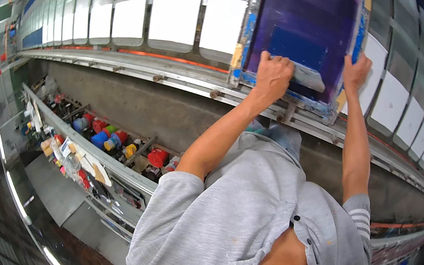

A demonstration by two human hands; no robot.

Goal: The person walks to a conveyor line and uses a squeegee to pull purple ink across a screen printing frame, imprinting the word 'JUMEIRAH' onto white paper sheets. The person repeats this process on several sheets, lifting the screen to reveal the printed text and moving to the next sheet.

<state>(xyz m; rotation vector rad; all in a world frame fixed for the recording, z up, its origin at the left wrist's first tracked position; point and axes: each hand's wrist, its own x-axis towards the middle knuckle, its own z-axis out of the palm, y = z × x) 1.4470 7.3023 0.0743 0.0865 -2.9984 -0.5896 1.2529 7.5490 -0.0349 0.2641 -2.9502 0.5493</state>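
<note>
A screen-printing frame (366,5) with a purple mesh, a dark blue patch and blue and beige tape round its edges lies over the long row of boards at upper right. My left hand (274,73) is closed on a pale, flat squeegee (307,78) tilted over the mesh, near the lower part of the frame. My right hand (356,68) grips the frame's right edge near its lower corner, fingers curled over it. Both forearms reach up from below; my grey shirt fills the lower middle.
Evenly spaced boards with white sheets (173,17) run along a metal rail (189,84), bending away both ways. Across the concrete aisle (166,106) at left, a metal-railed shelf (91,148) holds several red, blue, green and yellow containers (100,138) and assorted clutter.
</note>
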